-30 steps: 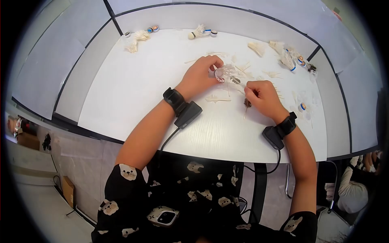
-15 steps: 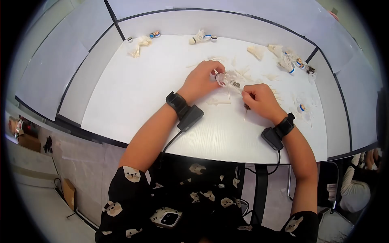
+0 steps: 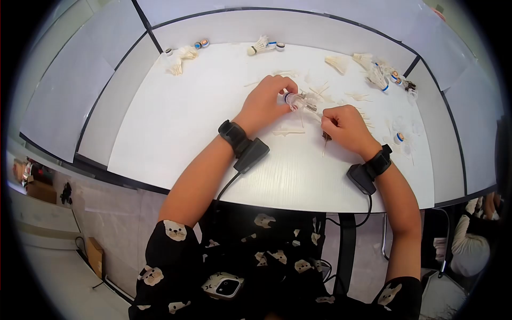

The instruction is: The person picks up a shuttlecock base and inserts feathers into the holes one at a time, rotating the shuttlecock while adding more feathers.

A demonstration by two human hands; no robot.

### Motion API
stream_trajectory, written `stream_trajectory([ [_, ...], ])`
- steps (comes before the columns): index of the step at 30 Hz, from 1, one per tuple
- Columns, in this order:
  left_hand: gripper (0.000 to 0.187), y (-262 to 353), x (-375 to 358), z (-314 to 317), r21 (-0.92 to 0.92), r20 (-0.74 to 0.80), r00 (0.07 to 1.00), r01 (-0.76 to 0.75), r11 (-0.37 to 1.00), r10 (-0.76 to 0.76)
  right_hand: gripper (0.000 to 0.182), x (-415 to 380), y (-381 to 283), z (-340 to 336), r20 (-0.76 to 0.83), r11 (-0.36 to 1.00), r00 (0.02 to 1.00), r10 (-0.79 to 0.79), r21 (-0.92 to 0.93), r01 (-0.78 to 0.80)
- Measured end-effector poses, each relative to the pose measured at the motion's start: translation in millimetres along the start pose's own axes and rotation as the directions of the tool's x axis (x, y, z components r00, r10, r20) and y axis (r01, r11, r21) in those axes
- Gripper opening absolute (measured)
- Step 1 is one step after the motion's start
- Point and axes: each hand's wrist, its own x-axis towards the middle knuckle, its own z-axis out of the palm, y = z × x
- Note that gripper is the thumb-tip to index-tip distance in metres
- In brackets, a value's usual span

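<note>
My left hand [image 3: 270, 103] grips the base of a worn shuttlecock [image 3: 294, 101] between thumb and fingers, its broken feather end pointing right. My right hand [image 3: 343, 125] is closed just to the right of it, with a thin pale piece, perhaps a feather, running from its fingers toward the shuttlecock. Something small and dark shows under the right fingers, too hidden to name. Loose feather shafts [image 3: 289, 132] lie on the white table [image 3: 176, 138] below and around the hands.
Shuttlecocks [image 3: 260, 46] and cork bases stand along the back edge. More shuttlecocks [image 3: 377, 78] are heaped at the back right, and a blue-banded cork base [image 3: 399, 137] lies at the right. Low partitions [image 3: 125, 96] enclose the table. A seated person [image 3: 469, 242] is at the far right.
My right hand has shifted slightly right and stays closed. My left hand keeps its hold on the shuttlecock. The camera view has moved a little.
</note>
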Motion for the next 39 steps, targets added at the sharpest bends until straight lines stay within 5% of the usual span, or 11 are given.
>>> stream_trajectory([
  [10, 0.029, -1.0, -2.9, 1.1, -0.019, 0.022, 0.999, -0.027, 0.999, 0.027, 0.026, -0.2, -2.0, -1.5, 0.003, 0.997, 1.000, -0.021, -0.073, 0.021],
  [22, 0.030, 1.9, -0.2, 0.2, -0.042, 0.023, 1.000, 0.019, 0.999, -0.018, 0.033, -0.4, 1.7, 0.6, 0.012, 0.996, 1.000, 0.003, 0.084, -0.004],
  [33, 0.030, 6.7, -1.3, 0.2, -0.082, -0.007, 0.999, 0.038, 0.996, -0.039, 0.035, -0.7, 5.3, 2.6, 0.020, 0.993, 0.993, -0.114, -0.030, 0.115],
  [39, 0.033, 0.8, 1.2, 2.2, -0.087, 0.051, 0.998, 0.026, 0.996, -0.022, 0.032, -0.1, 4.5, 4.9, 0.000, 0.999, 1.000, -0.031, -0.016, 0.031],
])
